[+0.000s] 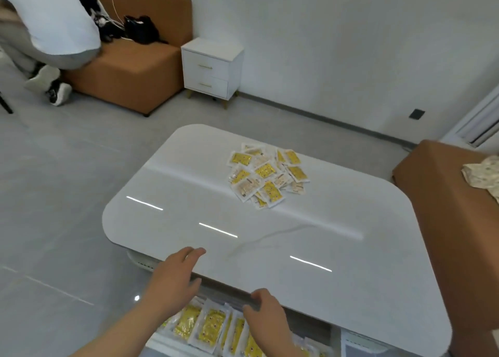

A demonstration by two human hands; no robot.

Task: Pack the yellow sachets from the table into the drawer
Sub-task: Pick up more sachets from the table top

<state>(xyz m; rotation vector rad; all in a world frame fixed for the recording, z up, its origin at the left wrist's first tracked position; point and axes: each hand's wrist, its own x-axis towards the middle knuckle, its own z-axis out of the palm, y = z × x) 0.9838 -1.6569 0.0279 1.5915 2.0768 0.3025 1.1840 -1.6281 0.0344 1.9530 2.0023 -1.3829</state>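
Note:
A heap of several yellow sachets [266,174] lies on the far right part of the white table [189,194]. Below the table's near edge the drawer [334,337] stands pulled out, with several yellow sachets [210,327] standing in a row inside it. My left hand [175,274] hovers at the table's near edge, fingers relaxed and reaching over the top, holding nothing. My right hand [266,312] is over the drawer just below the table edge, fingers loosely bent, nothing visible in it.
A brown seat [459,221] with a patterned cloth [483,176] stands right of the table. A brown sofa [129,70] and a white nightstand [210,68] stand at the far wall. Another person [46,27] bends over at the top left.

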